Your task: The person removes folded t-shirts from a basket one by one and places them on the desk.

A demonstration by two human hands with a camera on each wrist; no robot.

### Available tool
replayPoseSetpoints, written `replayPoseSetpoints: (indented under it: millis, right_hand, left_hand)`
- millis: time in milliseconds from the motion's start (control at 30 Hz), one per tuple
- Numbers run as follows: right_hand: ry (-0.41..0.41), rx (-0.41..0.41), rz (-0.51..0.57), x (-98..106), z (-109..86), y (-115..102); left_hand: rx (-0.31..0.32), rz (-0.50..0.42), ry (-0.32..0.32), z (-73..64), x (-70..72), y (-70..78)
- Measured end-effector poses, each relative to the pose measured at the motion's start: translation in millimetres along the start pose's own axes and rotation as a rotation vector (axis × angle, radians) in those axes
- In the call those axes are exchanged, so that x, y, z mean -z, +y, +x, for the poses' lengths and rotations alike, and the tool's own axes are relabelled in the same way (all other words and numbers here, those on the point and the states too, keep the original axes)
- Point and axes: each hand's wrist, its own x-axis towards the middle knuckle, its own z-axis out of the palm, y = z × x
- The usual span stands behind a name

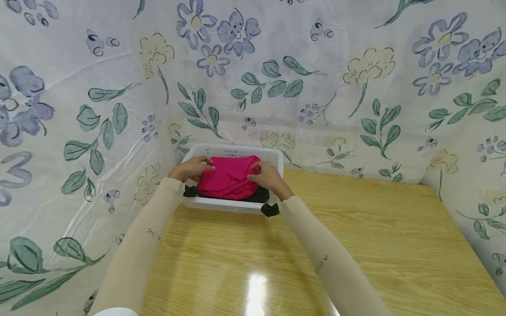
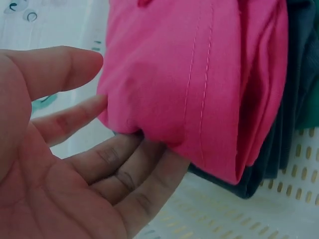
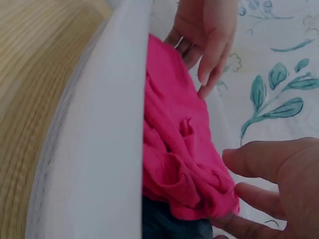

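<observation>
The folded pink cloth [image 1: 229, 175] is touched at opposite sides by the left hand [image 1: 192, 168] and the right hand [image 1: 269, 176], whose fingers are loosely extended, unclenched. Below those fingers, dark cloth [image 1: 261, 194] is partly covered by it; around them, the white basket [image 1: 225, 205] is set on the worktop [image 1: 356, 237].

A shiny, yellow-brown wood-grained table [image 1: 379, 224] spreads from the lower middle of the head view to the lower right, glare whitening its surface near the bottom. Directly on it, just left of centre, sits 1 white perforated basket [image 1: 227, 206].
</observation>
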Motion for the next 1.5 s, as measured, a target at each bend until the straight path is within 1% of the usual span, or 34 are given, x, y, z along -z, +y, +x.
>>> replayPoseSetpoints:
  millis: [67,200,267,367,500,633,733,900,1033,1167,1300,1367,1500]
  right_hand:
    - [0.006,-0.013,0.060,-1.8,1.0,0.5]
    - [-0.034,-0.046,0.237,-5.4,0.8,3.4]
    - [-0.054,-0.053,0.276,-6.5,0.4,5.2]
    - [-0.081,-0.041,0.292,-7.2,1.5,6.7]
    - [-0.112,-0.034,0.312,-8.9,5.4,8.7]
    - [-0.131,-0.057,0.276,-11.7,7.3,9.6]
    - [-0.120,-0.071,0.239,-12.9,7.6,8.8]
    - [-0.063,-0.073,0.200,-15.0,8.9,6.7]
    - [-0.061,-0.085,0.147,-17.9,11.5,6.2]
    - [-0.060,-0.084,0.122,-19.7,14.1,6.2]
    - [-0.027,-0.076,0.126,-19.2,14.6,6.2]
    - [-0.001,-0.070,0.126,-18.5,14.7,5.8]
    - [0.041,-0.043,0.099,-17.1,15.1,4.1]
  left_hand:
    - [0.010,-0.017,-0.002,0.1,-0.3,0.7]
    - [0.025,-0.088,-0.013,1.1,-1.2,3.1]
    - [0.028,-0.120,-0.019,2.7,-1.9,4.5]
    - [0.031,-0.145,-0.026,6.1,-2.9,4.7]
    - [0.017,-0.145,-0.050,7.6,-4.6,2.4]
    - [-0.001,-0.126,-0.084,6.4,-7.4,0.3]
    - [-0.016,-0.108,-0.097,6.6,-8.1,-0.2]
    - [-0.034,-0.117,-0.093,6.6,-8.0,1.0]
    - [-0.018,-0.112,-0.088,3.8,-8.8,2.3]
    - [-0.011,-0.087,-0.081,4.4,-8.6,0.7]
    - [-0.040,-0.056,-0.059,5.8,-6.7,1.1]
    - [-0.067,-0.026,-0.034,6.4,-5.5,2.2]
    - [-0.098,0.019,0.019,7.0,-3.3,3.6]
